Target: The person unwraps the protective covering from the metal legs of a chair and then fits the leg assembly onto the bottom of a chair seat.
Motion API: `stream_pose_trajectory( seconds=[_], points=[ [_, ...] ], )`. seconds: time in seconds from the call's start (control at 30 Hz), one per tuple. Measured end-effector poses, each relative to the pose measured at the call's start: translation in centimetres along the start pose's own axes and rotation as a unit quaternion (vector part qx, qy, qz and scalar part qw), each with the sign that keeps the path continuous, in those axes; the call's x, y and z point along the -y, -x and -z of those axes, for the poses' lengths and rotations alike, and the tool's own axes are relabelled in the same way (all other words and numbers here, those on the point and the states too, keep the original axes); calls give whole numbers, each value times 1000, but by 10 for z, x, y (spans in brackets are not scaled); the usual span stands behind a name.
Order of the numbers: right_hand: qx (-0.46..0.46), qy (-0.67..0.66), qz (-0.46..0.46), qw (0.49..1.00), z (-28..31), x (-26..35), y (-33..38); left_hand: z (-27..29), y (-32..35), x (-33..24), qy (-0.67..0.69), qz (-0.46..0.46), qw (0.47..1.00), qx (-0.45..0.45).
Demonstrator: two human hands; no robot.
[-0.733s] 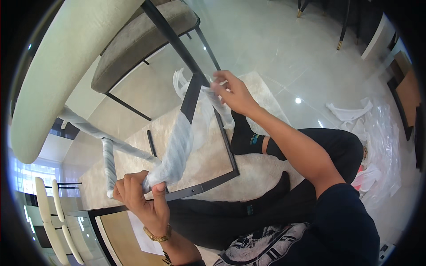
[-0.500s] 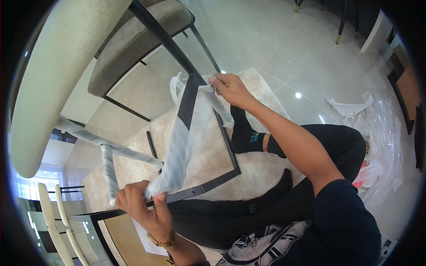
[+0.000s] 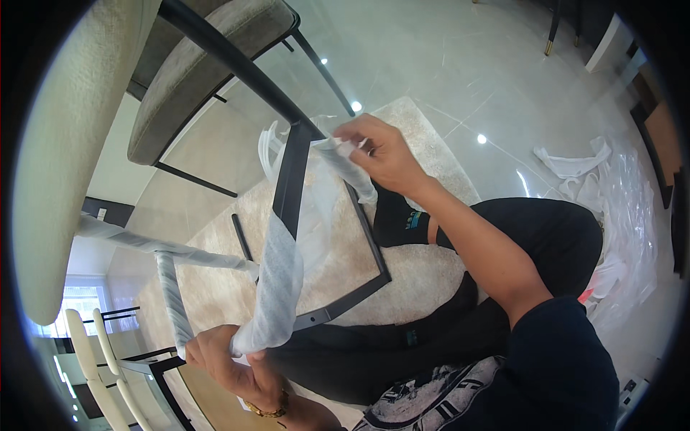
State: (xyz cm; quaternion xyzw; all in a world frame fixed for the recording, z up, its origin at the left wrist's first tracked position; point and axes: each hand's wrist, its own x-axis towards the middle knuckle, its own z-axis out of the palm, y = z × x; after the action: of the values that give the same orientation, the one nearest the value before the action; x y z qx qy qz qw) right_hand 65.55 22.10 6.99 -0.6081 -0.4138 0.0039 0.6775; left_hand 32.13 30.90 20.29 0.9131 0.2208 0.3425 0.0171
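A black metal chair frame stands tilted before me, with a cream padded part at the far left. White foam wrapping winds round the lower half of its near bar and round the bars on the left. My left hand is closed round the frame's near lower corner. At the upper joint, my right hand pinches the loose end of a foam strip that covers another bar. A loop of loose wrap hangs behind the joint.
A grey upholstered chair stands beyond the frame. Under it all lies a beige rug on glossy tiles. Clear plastic and white wrap scraps are heaped at the right, beside my bent leg. More cream chair parts are at lower left.
The frame has shifted slightly left and down in view, my left hand with it. My right hand has moved a little right, its fingers more spread around the strip.
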Motion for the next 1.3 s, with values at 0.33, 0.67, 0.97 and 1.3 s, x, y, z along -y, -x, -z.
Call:
stream_pose_trajectory(
  seconds=[0.33,0.67,0.97,1.3],
  points=[
    [49,170,87,980,-11,6,-7,-4,-12,-4,-23,-6,1000,-7],
    [27,190,124,974,-21,-1,-14,-7,-15,0,18,33,999,0],
    [251,257,114,926,-62,-77,127,-11,-30,-3,5,-2,1000,-4],
    [-42,140,-22,989,22,-40,15,-16,-29,2,-32,-10,998,-50]
  ],
)
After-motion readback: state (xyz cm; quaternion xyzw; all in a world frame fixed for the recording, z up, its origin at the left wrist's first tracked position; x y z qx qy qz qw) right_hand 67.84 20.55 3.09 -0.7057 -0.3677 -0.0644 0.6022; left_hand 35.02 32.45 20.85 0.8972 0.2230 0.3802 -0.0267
